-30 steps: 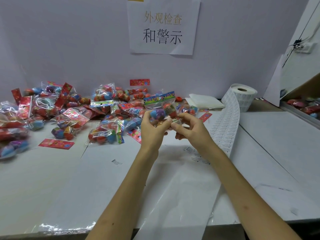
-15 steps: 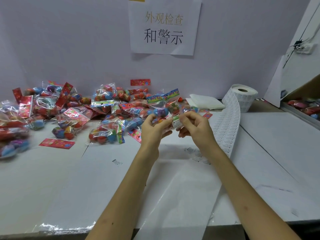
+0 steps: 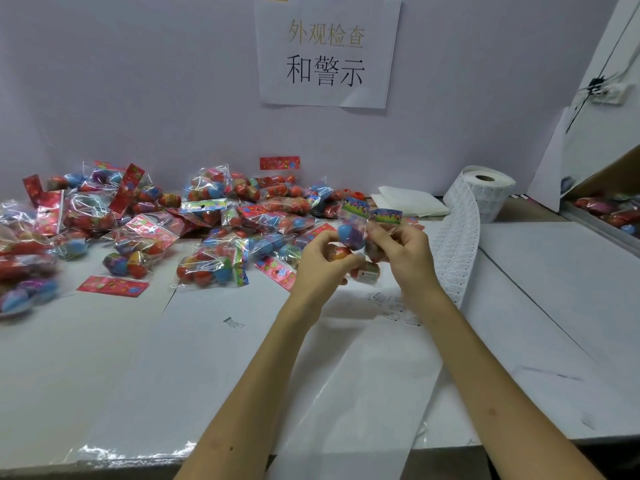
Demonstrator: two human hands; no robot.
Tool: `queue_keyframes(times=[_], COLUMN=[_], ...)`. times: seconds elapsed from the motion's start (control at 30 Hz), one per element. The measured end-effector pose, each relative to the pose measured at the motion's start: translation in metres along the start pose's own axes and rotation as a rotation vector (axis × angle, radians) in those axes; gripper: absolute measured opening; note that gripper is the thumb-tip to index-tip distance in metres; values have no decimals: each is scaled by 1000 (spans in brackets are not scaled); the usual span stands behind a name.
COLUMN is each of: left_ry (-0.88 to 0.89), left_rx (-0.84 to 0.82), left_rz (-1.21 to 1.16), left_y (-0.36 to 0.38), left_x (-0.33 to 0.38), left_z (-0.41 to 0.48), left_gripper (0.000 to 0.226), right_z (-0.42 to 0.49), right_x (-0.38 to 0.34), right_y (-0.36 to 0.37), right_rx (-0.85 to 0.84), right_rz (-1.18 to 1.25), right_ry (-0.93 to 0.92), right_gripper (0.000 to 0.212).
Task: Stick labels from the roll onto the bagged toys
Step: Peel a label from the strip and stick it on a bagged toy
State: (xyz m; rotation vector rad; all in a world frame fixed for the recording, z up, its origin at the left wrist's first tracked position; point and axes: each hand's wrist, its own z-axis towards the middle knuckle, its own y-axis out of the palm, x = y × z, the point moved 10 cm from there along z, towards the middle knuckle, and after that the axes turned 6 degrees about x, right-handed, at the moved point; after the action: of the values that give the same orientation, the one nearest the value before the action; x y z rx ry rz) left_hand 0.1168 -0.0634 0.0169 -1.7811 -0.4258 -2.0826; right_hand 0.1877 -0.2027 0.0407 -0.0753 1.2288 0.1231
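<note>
Clear plastic bag of red and blue egg toys point(image 3: 348, 234): held upright above white counter point(image 3: 104, 358), header at 12 o'clock. Pinched by left grip point(image 3: 322, 268) and right grip point(image 3: 405, 258). White label strip point(image 3: 457, 251) from paper roll point(image 3: 491, 192): at 3 o'clock, nearest right grip, running 12 to 6.

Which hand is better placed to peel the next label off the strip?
Probably right: the right hand sits beside the label strip running from the roll, while the left hand, farther away, grips the bagged toy.
</note>
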Motion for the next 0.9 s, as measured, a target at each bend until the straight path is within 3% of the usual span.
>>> queue_keyframes(times=[0.13,0.27,0.4,0.57,0.67,0.73,0.77,0.9], left_ry=[-38,-7,-3,-13,32,39,44,23], left_rx=[-6,108,154,85,0,-53,-71,-77], left_rz=[-50,-51,-45,-16,59,100,117,123], left_y=[2,-13,-19,-14,-4,2,5,11], left_x=[0,-1,-1,-1,3,2,1,-5], left_z=[-3,2,2,0,-4,-6,-6,-3], left_gripper=[26,12,22,15,13,4,5,26], right_z=[-2,-6,-5,-1,0,-3,-5,-3], right_x=[-2,-4,0,5,1,0,0,1], right_y=[1,10,11,11,5,2,0,-6], right_rx=[-21,-84,-118,-281,-363,-420,-453,-482], right_rz=[-15,-101,-105,-109,-201,-237,-243,-306], right_ry=[-16,-71,-35,84,47,37,46,86], right_gripper=[18,11,4,11,16,8,2,9])
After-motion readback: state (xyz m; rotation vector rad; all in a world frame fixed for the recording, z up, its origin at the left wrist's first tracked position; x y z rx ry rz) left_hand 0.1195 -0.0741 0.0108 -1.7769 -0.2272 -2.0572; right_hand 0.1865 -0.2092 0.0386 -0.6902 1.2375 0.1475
